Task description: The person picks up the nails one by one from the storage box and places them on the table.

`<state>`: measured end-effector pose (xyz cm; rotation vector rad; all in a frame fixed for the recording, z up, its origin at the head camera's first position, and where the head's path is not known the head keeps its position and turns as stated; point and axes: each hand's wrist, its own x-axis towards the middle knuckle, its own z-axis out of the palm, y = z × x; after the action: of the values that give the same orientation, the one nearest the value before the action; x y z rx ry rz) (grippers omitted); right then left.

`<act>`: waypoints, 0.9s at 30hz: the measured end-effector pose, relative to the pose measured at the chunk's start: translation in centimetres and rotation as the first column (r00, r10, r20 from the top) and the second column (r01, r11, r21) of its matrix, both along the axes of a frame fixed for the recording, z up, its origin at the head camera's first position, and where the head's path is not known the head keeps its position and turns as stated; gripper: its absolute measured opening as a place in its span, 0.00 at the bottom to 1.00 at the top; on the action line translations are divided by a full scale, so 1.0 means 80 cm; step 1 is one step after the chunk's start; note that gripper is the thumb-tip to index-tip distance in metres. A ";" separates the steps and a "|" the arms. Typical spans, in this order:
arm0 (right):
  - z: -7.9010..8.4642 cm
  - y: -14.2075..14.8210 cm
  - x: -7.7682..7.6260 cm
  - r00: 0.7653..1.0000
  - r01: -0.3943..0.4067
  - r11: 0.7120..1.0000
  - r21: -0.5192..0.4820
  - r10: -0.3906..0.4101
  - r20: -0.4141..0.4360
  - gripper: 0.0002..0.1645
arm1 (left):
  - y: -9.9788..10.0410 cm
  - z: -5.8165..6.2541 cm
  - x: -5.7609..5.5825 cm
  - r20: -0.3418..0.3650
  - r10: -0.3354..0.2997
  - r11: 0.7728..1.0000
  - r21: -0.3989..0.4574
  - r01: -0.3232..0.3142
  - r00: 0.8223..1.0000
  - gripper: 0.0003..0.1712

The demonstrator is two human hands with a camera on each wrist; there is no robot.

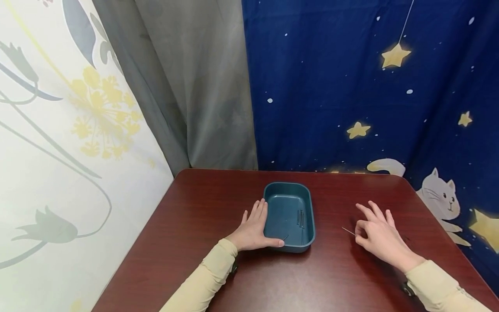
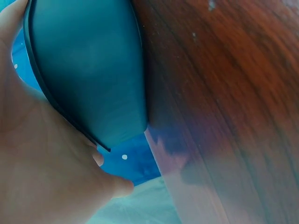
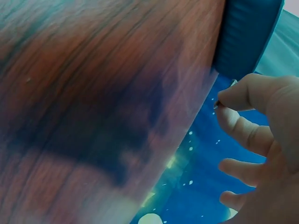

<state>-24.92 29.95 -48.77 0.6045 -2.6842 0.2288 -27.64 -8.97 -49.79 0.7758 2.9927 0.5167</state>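
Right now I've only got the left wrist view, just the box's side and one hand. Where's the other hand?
Observer: The right hand is off to the right of the box, not touching it.
Operator: Is it holding anything?
Observer: Yes, a thin stick, pinched between thumb and finger and pointing toward the box.
Operator: And what's inside the box?
Observer: Several more thin sticks, most of them over by its right wall.

Passage: tabletop (image 1: 328, 201), nine o'clock of your right hand (image 1: 378, 236). Obstacles: tray (image 1: 281, 216) beyond; your left hand (image 1: 253, 232), tray's eight o'clock.
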 end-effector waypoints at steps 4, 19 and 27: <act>-0.007 0.005 -0.001 0.999 0.013 1.000 0.011 -0.013 0.029 0.18 | 0.000 0.000 0.000 0.006 0.000 1.000 0.000 0.000 1.000 0.74; -0.022 0.010 -0.002 0.993 0.036 0.998 0.050 -0.041 0.108 0.21 | 0.000 -0.003 0.000 0.012 0.004 1.000 0.020 -0.004 1.000 0.73; -0.026 0.008 0.001 0.991 0.031 0.998 0.048 -0.037 0.131 0.20 | -0.001 -0.004 0.000 0.006 -0.001 0.999 0.043 0.000 1.000 0.73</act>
<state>-24.87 30.63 -50.82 0.5748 -2.8318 0.2049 -27.61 -9.05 -50.15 0.7762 2.9854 0.5847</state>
